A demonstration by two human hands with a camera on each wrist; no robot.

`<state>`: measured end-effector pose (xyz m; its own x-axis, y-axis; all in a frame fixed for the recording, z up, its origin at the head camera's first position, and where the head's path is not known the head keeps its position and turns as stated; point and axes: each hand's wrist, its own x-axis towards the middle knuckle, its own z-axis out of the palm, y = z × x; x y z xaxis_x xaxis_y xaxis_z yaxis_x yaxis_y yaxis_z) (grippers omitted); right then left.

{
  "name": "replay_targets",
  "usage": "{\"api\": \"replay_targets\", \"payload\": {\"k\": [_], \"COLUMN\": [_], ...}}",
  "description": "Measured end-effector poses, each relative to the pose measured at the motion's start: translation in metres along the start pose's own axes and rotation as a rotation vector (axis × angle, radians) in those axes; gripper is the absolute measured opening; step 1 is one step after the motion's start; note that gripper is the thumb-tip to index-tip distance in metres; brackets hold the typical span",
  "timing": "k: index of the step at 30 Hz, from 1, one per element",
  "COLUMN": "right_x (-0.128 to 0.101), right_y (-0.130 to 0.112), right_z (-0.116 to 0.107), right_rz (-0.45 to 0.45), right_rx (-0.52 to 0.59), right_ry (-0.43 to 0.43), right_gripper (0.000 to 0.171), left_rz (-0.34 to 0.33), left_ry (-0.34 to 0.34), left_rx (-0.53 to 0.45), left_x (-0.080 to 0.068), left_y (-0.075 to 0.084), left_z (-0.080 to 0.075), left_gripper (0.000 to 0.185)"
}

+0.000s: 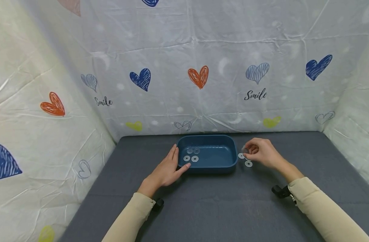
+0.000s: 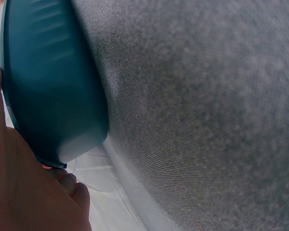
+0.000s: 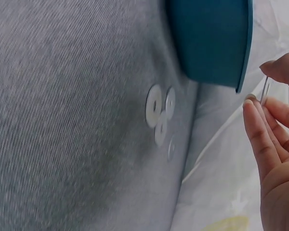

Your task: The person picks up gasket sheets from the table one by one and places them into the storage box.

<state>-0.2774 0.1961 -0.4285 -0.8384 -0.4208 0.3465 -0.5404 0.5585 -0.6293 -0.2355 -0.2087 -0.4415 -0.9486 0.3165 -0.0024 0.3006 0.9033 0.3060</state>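
Note:
A dark blue rectangular tray [image 1: 214, 167] stands on the grey-covered table, with several flat metal washers [image 1: 194, 159] lying in its left part. My left hand [image 1: 166, 170] rests at the tray's front left corner: its fingers lie fairly straight along the left side, and the thumb touches the front rim. To the right of the tray, my right hand [image 1: 264, 153] pinches a washer [image 3: 265, 90] between thumb and fingertips, held edge-on in the right wrist view and above the table. Several more washers [image 3: 154, 106] lie close together on the cloth below that hand, some overlapping.
Grey cloth [image 1: 220, 208] covers the table. A white curtain [image 1: 172, 50] printed with hearts hangs behind the tray and along both sides. Dark wrist straps [image 1: 281, 191] sit at both sleeve cuffs.

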Motion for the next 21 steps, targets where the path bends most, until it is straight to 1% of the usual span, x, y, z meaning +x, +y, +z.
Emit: {"api": "replay_targets", "payload": {"k": [3, 13, 19, 21], "right_x": [0.001, 0.007, 0.013, 0.014], "right_y": [-0.003, -0.013, -0.017, -0.018], "right_z": [0.005, 0.019, 0.025, 0.026], "right_rz": [-0.015, -0.057, -0.1, -0.102], "right_rx": [0.005, 0.038, 0.001, -0.016], "right_ry": [0.004, -0.025, -0.036, -0.033], "right_gripper": [0.021, 0.019, 0.016, 0.015], "left_rz": [0.0, 0.001, -0.001, 0.0], "left_ry": [-0.001, -0.006, -0.011, -0.009], "left_rx": [-0.003, 0.0, 0.003, 0.004], "left_x": [-0.001, 0.0, 0.0, 0.0], "left_y": [0.001, 0.001, 0.0, 0.0], "left_z": [0.0, -0.001, -0.001, 0.0], "left_gripper": [0.104, 0.104, 0.105, 0.105]}}
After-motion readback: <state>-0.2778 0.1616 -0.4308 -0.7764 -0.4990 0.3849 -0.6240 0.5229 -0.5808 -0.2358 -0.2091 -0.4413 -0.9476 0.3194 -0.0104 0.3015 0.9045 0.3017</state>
